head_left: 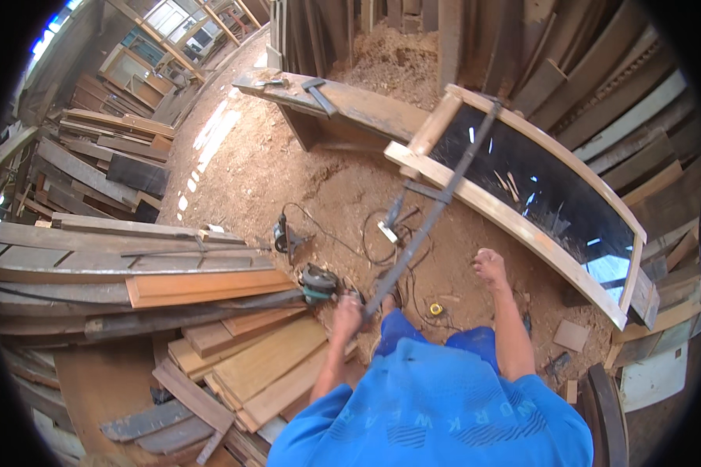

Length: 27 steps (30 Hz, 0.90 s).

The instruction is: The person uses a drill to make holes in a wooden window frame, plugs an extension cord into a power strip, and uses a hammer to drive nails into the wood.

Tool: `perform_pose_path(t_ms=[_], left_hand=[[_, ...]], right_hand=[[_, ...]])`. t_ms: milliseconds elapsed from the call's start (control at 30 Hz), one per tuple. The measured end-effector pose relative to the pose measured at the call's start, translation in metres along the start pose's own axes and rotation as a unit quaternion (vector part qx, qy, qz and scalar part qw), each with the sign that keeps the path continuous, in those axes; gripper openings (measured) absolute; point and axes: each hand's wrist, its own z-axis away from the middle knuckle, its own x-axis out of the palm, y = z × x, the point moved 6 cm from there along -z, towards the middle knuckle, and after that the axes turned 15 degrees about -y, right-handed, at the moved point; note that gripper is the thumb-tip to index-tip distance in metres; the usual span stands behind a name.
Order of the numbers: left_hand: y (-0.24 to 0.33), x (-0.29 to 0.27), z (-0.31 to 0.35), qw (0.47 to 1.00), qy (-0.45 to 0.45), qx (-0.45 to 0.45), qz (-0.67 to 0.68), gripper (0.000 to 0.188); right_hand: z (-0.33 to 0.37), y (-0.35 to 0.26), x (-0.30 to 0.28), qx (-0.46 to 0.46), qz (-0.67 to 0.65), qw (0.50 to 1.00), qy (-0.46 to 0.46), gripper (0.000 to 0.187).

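Note:
A long metal bar clamp (420,237) lies diagonally across a pale wooden frame (514,223), its far end at the frame's far rail. My left hand (346,317) is closed round the clamp's near end. Nearer the frame, my right hand (489,266) hangs apart from it, fingers curled, nothing visible in them. The frame has one curved long side and surrounds a dark, shiny panel (537,175) with wood slivers on it. A green circular saw (318,284) rests just beyond my left hand.
A plank bench (358,109) carries a dark square-shaped tool (318,95). Corded power tools, including one (282,233), lie on the sawdust-covered floor with loose cables. A yellow tape measure (436,309) is near my feet. Stacked boards (265,366) crowd the left; planks (600,70) lean at right.

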Motion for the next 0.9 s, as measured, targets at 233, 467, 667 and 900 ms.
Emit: perform_pose_path(t_ms=[233,467,667,900], left_hand=[[0.063,0.007,-0.022,0.946,-0.254,0.006,0.202,0.029],[0.04,0.024,-0.016,0.933,-0.296,0.014,0.205,0.021],[0.031,0.031,-0.02,0.933,-0.281,0.037,0.223,0.021],[0.027,0.028,-0.024,0.94,-0.26,0.048,0.214,0.023]], right_hand=[[-0.098,-0.012,0.129,0.011,-0.065,0.997,0.032,0.027],[-0.071,-0.012,0.199,0.016,-0.095,0.98,0.175,0.013],[-0.071,-0.017,0.2,-0.012,-0.081,0.982,0.173,0.01],[-0.074,-0.024,0.204,-0.029,-0.082,0.986,0.144,0.009]])
